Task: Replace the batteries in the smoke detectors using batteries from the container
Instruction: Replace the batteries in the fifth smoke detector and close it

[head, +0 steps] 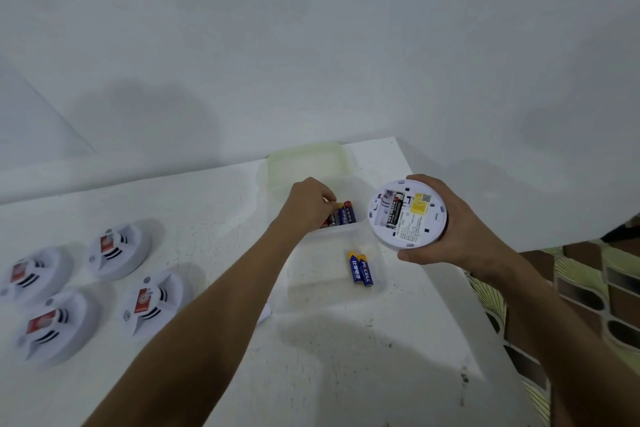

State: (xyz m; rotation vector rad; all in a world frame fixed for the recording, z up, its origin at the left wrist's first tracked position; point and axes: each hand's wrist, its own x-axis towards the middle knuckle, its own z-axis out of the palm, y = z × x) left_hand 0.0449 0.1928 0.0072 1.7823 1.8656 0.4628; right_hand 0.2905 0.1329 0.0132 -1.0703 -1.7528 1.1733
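One battery (pixel 395 210) sits in the open bay of the detector (pixel 407 213), which the right hand (pixel 460 224) grips at its rim, back side up, right of the container (pixel 332 246). The left hand (pixel 309 205) has its fingers curled into the far compartment's batteries (pixel 343 214); whether its grip has closed on one cannot be told. Pinch a single cell at mid-length, check polarity, then seat it. Four detectors (pixel 119 251) lie on the surface (pixel 346 357), far left.

Left hand (pixel 309 201) among container (pixel 360 218) batteries (pixel 343 215)
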